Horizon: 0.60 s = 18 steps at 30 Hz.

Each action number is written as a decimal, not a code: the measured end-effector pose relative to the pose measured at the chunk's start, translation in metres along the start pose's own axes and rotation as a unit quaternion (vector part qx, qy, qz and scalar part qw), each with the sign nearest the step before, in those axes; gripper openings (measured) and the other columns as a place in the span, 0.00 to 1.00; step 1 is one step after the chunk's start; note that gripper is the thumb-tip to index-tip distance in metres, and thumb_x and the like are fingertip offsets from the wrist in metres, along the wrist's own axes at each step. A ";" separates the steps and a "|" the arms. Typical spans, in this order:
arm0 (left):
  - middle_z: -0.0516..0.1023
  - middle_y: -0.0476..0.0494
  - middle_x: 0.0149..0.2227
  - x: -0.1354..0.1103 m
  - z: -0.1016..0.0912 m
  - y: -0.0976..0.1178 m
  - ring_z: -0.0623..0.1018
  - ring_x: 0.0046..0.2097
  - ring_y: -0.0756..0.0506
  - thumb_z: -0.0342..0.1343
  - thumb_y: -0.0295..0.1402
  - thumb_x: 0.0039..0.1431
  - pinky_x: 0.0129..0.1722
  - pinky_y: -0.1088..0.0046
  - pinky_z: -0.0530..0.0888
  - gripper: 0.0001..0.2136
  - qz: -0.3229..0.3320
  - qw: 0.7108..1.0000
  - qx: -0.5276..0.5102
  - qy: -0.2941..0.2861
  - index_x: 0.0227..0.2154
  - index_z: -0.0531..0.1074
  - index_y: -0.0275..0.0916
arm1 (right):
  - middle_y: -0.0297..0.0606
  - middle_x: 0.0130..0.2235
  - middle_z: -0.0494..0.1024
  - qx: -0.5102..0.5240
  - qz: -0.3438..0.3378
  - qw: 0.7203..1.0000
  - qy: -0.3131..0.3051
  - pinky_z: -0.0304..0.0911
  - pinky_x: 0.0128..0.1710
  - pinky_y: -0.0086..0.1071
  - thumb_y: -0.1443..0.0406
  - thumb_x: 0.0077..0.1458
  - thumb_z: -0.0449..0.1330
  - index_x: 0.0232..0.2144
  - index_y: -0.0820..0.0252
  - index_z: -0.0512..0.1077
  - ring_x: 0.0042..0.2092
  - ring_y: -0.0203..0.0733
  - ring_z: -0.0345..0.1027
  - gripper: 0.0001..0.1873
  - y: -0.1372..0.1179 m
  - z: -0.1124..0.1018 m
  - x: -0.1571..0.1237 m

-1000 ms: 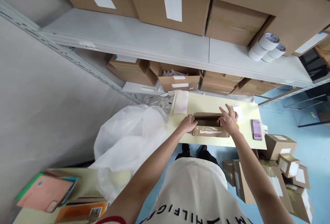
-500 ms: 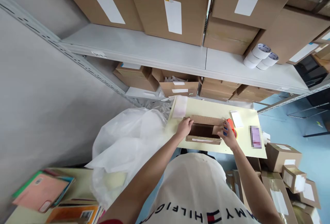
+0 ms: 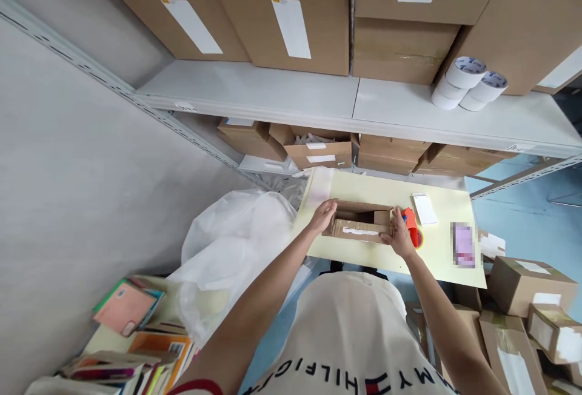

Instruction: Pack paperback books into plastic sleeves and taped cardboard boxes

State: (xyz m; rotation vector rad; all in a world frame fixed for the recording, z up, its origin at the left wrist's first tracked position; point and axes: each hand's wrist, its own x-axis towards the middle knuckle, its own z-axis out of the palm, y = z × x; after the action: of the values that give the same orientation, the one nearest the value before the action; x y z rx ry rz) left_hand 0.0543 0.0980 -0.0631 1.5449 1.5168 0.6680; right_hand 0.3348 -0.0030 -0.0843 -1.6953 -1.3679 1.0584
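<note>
A small open cardboard box (image 3: pixel 361 230) sits on the pale yellow table (image 3: pixel 350 184), its long side with a white strip turned toward me. My left hand (image 3: pixel 323 216) grips the box's left end. At the right end, my right hand (image 3: pixel 400 234) is closed on the box edge, thumb on the near side. Just right of that hand lies a red tape dispenser (image 3: pixel 410 225), a yellow-rimmed roll at its lower end. Farther right are a white paper pad (image 3: pixel 424 208) and a blurred purple item (image 3: pixel 464 245).
Crumpled white foam sheeting (image 3: pixel 231 243) lies left of the table. Ahead, a grey shelf (image 3: pixel 282 89) holds large boxes and white tape rolls (image 3: pixel 464 83). Cardboard boxes (image 3: pixel 530 283) are piled at the right; books and notebooks (image 3: pixel 127 307) lie at lower left.
The near flap no longer stands out toward me, and the near side of the box shows more fully. Both hands stay at its ends; the right has shifted slightly. The view has shifted.
</note>
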 end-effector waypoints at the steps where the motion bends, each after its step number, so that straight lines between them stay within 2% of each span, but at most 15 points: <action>1: 0.77 0.38 0.52 -0.003 -0.001 -0.002 0.75 0.54 0.43 0.42 0.47 0.66 0.53 0.67 0.70 0.22 0.011 0.999 -0.028 -0.012 0.48 0.72 0.37 | 0.54 0.67 0.53 -0.005 -0.001 1.000 0.008 0.61 0.57 0.55 0.51 0.46 0.67 0.69 0.53 0.35 0.61 0.57 0.60 0.60 0.001 0.001 0.002; 4: 0.70 0.34 0.59 -0.015 -0.003 -0.010 0.69 0.61 0.40 0.36 0.55 0.64 0.59 0.61 0.66 0.32 0.034 0.995 -0.084 -0.045 0.54 0.69 0.36 | 0.53 0.69 0.48 -0.003 -0.031 0.999 0.009 0.62 0.57 0.55 0.49 0.47 0.66 0.69 0.53 0.36 0.64 0.59 0.55 0.58 0.004 0.001 0.003; 7: 0.63 0.35 0.64 -0.025 -0.001 -0.017 0.60 0.67 0.37 0.38 0.58 0.62 0.65 0.57 0.57 0.33 0.034 0.997 -0.033 -0.060 0.54 0.71 0.36 | 0.46 0.69 0.48 -0.007 -0.059 0.998 -0.010 0.58 0.59 0.55 0.47 0.54 0.59 0.67 0.49 0.48 0.69 0.57 0.43 0.44 0.008 0.000 0.001; 9: 0.56 0.37 0.68 -0.032 0.003 -0.021 0.53 0.69 0.38 0.41 0.56 0.62 0.67 0.58 0.53 0.33 0.037 0.996 0.009 -0.080 0.59 0.67 0.37 | 0.44 0.69 0.51 -0.014 -0.062 0.998 -0.011 0.53 0.63 0.54 0.47 0.57 0.55 0.66 0.49 0.53 0.70 0.55 0.40 0.38 0.014 0.003 0.001; 12: 0.48 0.40 0.70 -0.041 0.014 -0.024 0.49 0.70 0.41 0.44 0.50 0.64 0.67 0.63 0.53 0.33 0.043 0.994 0.038 -0.097 0.66 0.53 0.37 | 0.48 0.66 0.56 -0.022 -0.046 0.999 0.018 0.48 0.65 0.53 0.48 0.58 0.53 0.66 0.56 0.51 0.68 0.54 0.47 0.39 0.021 0.014 0.003; 14: 0.47 0.40 0.70 -0.045 0.020 -0.025 0.50 0.70 0.42 0.43 0.46 0.65 0.66 0.66 0.56 0.32 0.045 0.993 0.052 -0.100 0.68 0.48 0.38 | 0.50 0.64 0.60 -0.030 -0.033 0.998 0.045 0.49 0.65 0.52 0.49 0.59 0.52 0.67 0.59 0.48 0.66 0.54 0.52 0.40 0.024 0.025 0.004; 18: 0.45 0.37 0.71 -0.046 0.028 -0.022 0.52 0.70 0.40 0.46 0.42 0.65 0.64 0.63 0.60 0.29 0.074 0.983 0.144 -0.084 0.66 0.53 0.38 | 0.51 0.63 0.61 -0.043 -0.023 0.995 0.091 0.50 0.64 0.52 0.48 0.60 0.49 0.68 0.60 0.44 0.65 0.54 0.53 0.40 0.024 0.040 0.004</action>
State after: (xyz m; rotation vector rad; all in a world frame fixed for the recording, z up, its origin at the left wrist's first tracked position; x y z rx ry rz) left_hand 0.0610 0.0452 -0.0876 1.8968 1.4260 0.4002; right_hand 0.3087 -0.0026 -0.1236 -1.7669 -1.3459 0.8074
